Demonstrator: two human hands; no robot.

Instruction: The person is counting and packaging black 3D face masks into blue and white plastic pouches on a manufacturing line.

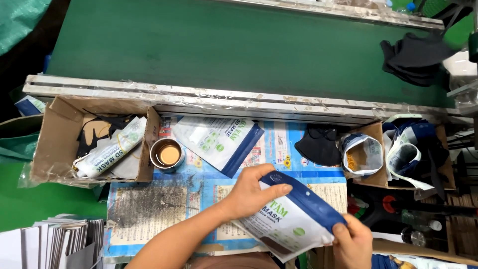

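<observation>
A wide green belt (224, 50) runs across the top, edged by a metal rail (199, 97) wrapped in clear film; its far end is cut off by the frame. Below it the table (164, 199) is covered with printed blue paper, stained dark at the left. A pile of black cloth (413, 57) lies on the belt at the right.

At the left an open box (57, 134) holds a rolled bundle (107, 149) of white pouches and some black pieces, partly hidden by its wall. At the right a second box (376, 132) holds rolled white-and-blue pouches; what lies behind them is tangled and hard to make out. A stack of grey sheets (59, 241) is cut off at the lower left.

A flat pouch (219, 142), white with a dark blue edge and green marks, lies tilted on the table below the rail. A black mask (318, 144) lies to its right, and a round tin (167, 154) with a tan inside stands beside the left box.

The held pouch (294, 221), white with a blue top strip and green marks, is low and centre-right, above the table's near edge, its lower corner out of clear view. The left hand (254, 192) curls over its top left corner, thumb on the blue strip, forearm slanting in from below. The right hand (351, 241) pinches the right end, fingers closed on it, wrist cut off.
</observation>
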